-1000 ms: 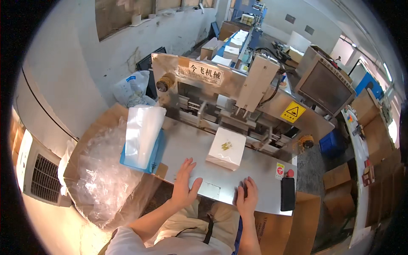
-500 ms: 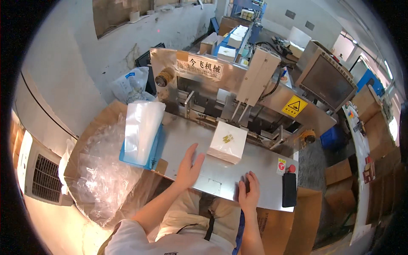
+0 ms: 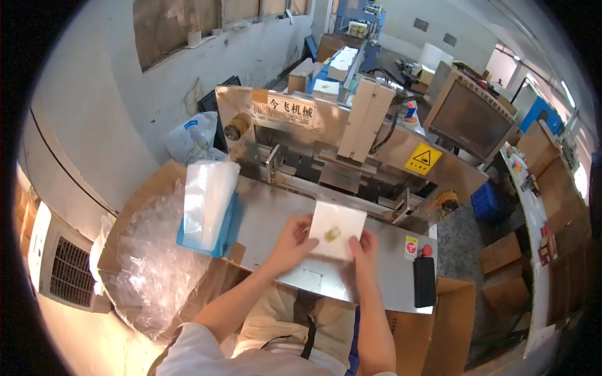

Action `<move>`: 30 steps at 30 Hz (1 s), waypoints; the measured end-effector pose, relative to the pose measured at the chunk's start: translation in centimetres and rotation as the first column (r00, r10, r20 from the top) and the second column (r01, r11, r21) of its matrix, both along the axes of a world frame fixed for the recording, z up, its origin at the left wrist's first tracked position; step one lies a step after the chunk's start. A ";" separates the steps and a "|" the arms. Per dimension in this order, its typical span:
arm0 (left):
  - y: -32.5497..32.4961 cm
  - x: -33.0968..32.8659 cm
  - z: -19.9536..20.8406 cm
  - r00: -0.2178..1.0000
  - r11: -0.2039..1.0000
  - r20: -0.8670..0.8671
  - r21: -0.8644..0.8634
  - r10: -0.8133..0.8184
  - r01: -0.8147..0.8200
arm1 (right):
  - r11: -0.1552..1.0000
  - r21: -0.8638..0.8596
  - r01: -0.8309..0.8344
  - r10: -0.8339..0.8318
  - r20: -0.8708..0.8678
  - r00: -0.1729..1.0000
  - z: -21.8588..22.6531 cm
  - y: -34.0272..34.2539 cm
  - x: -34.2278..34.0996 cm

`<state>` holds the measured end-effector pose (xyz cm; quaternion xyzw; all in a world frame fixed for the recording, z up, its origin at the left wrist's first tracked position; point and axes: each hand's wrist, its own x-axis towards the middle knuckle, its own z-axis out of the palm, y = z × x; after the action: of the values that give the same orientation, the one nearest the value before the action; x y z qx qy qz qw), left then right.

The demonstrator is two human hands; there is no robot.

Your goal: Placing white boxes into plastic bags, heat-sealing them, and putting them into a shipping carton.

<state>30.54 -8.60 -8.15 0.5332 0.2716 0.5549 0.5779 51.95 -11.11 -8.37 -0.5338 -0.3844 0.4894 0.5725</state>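
Between my two hands is a white square box (image 3: 342, 219) with a small gold mark on its top, slightly blurred. My left hand (image 3: 293, 241) grips its left side, thumb at the near left corner. On the opposite side my right hand (image 3: 364, 245) is closed on the near right edge, thumb toward the top. Beneath the box lies a metal worktable (image 3: 269, 210), in front of a steel machine panel (image 3: 326, 119). Whether the box touches the table, I cannot tell.
Clear plastic sleeves (image 3: 210, 200) stand in a blue tray (image 3: 229, 235) on the left. Beyond it, a large carton holds crumpled film (image 3: 157, 263). At the table's right end are a black phone (image 3: 424, 282) and a red button (image 3: 427, 250). A monitor (image 3: 480, 119) hangs behind.
Both hands have closed on the white box, which they were apart from before. The box has come nearer to me, away from the machine opening. The whole view has shifted slightly.
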 end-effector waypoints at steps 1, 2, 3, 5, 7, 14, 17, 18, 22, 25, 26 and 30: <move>-1.0 -1.4 -0.2 0.997 0.997 -0.059 -0.059 -0.044 0.040 | 0.996 0.087 -0.036 0.041 -0.065 0.997 0.5 -1.3 -0.1; -1.7 -2.4 0.5 0.997 0.997 -0.067 -0.069 -0.041 0.037 | 0.983 0.175 -0.058 0.082 -0.128 0.988 1.6 -2.7 -0.3; -2.2 -3.2 1.0 0.993 0.994 -0.074 -0.076 -0.089 0.083 | 0.988 0.118 -0.098 0.108 -0.087 0.990 3.3 -3.9 -0.3; -1.5 -3.8 1.8 0.985 0.987 -0.087 -0.081 -0.146 0.139 | 0.973 0.167 -0.161 0.169 -0.034 0.985 3.2 -5.0 0.4; 0.6 -3.9 2.6 0.983 0.890 0.067 -0.418 -0.172 0.185 | 0.949 0.191 -0.252 0.249 0.040 0.968 3.3 -5.8 0.8; 11.1 2.1 0.7 0.298 0.863 -0.918 0.360 0.260 0.354 | 0.952 0.124 -0.280 0.259 0.158 0.953 2.0 -7.4 1.4; 13.5 4.6 -0.6 0.246 0.865 -0.934 0.336 0.257 0.372 | 0.956 0.116 -0.271 0.244 0.206 0.948 1.5 -8.2 1.6; 14.2 5.0 -0.8 0.243 0.864 -0.936 0.333 0.254 0.378 | 0.952 0.150 -0.265 0.233 0.202 0.951 1.6 -8.5 1.6; 14.0 7.3 1.8 0.044 0.940 -0.991 0.133 0.126 0.313 | 0.956 0.169 -0.238 0.210 0.168 0.963 2.3 -9.7 2.6; 15.5 6.6 1.1 -0.096 0.989 -0.995 0.028 0.042 0.142 | 0.961 0.173 -0.215 0.192 0.139 0.971 1.9 -10.1 3.1; 16.1 5.3 0.5 -0.029 0.997 -1.000 0.009 0.011 0.082 | 0.962 0.169 -0.216 0.196 0.128 0.972 1.7 -10.1 2.8; 18.5 2.5 -1.6 0.116 0.981 -0.993 0.049 0.028 0.187 | 0.959 0.167 -0.230 0.214 0.109 0.971 1.9 -9.4 2.1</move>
<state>33.06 9.87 -9.76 0.8249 0.5113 0.0498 0.2356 54.03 -20.53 -6.45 -0.4553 -0.5094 0.4898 0.5416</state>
